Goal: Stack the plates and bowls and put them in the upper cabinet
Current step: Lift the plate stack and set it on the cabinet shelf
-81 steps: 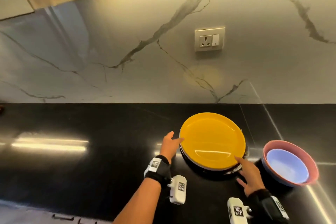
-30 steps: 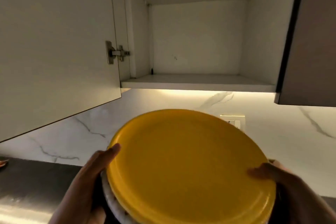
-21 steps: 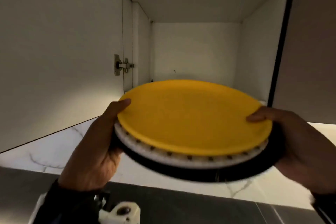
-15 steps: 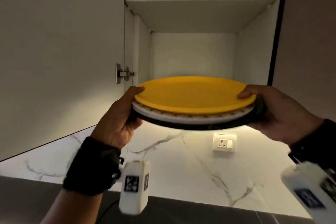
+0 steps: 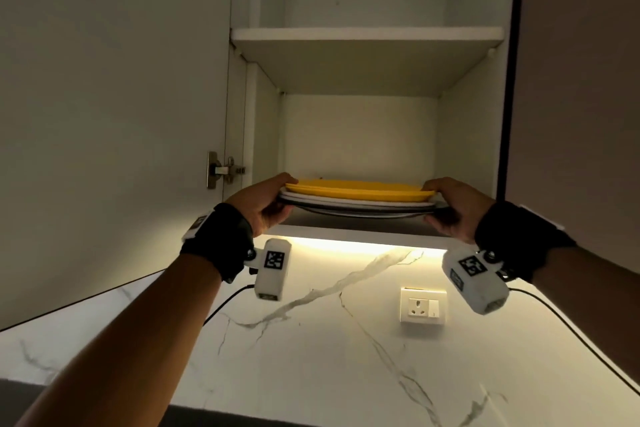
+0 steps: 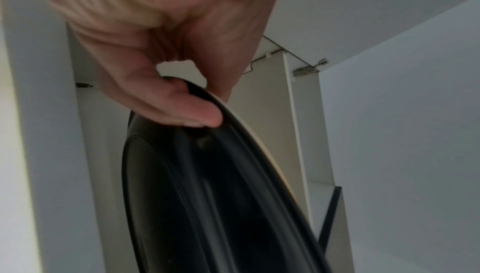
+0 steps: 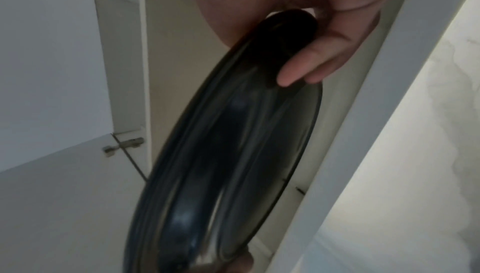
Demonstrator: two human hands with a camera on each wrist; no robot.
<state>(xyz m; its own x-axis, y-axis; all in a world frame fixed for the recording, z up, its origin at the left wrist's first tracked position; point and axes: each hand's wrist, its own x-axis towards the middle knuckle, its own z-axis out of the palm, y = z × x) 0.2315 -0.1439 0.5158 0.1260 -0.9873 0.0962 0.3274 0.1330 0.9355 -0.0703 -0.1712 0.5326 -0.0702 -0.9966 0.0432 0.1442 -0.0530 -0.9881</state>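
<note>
A stack of plates point(image 5: 356, 199), yellow on top, white below and black at the bottom, hangs level just above the lower shelf point(image 5: 353, 240) of the open upper cabinet. My left hand point(image 5: 268, 203) grips the stack's left rim, thumb on top and fingers beneath. My right hand point(image 5: 450, 208) grips the right rim the same way. In the left wrist view my fingers point(image 6: 182, 111) curl under the black plate point(image 6: 221, 205). The right wrist view shows fingers point(image 7: 311, 66) under the black plate's underside point(image 7: 228, 164). The bowls are out of sight.
The cabinet door point(image 5: 110, 114) stands open on the left with its hinge point(image 5: 221, 170). A dark door point(image 5: 575, 80) borders the right side. An upper shelf point(image 5: 367, 36) spans above. A wall socket point(image 5: 422, 305) sits on the marble backsplash below.
Both hands lifted the plate stack off the black counter and carried it up and forward into the cabinet's lower compartment. My view has tilted upward.
</note>
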